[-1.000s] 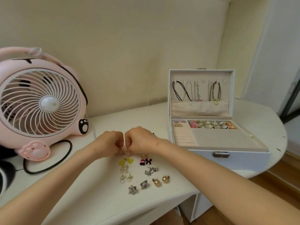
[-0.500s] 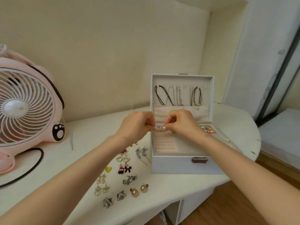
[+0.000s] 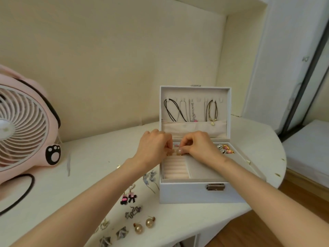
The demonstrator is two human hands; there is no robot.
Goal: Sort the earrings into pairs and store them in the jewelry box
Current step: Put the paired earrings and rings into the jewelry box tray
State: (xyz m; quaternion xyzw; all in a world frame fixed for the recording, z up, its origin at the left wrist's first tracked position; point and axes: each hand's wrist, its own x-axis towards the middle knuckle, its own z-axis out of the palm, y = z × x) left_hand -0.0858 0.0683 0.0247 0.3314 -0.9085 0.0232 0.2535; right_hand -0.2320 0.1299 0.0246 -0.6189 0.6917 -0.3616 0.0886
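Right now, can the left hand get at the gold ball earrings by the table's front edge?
Probably yes: the gold ball earrings lie uncovered on the table. But the left hand is at the jewelry box, pinching a small gold earring.

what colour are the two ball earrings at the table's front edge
Pale pearly gold; the ball earrings show best in the head view.
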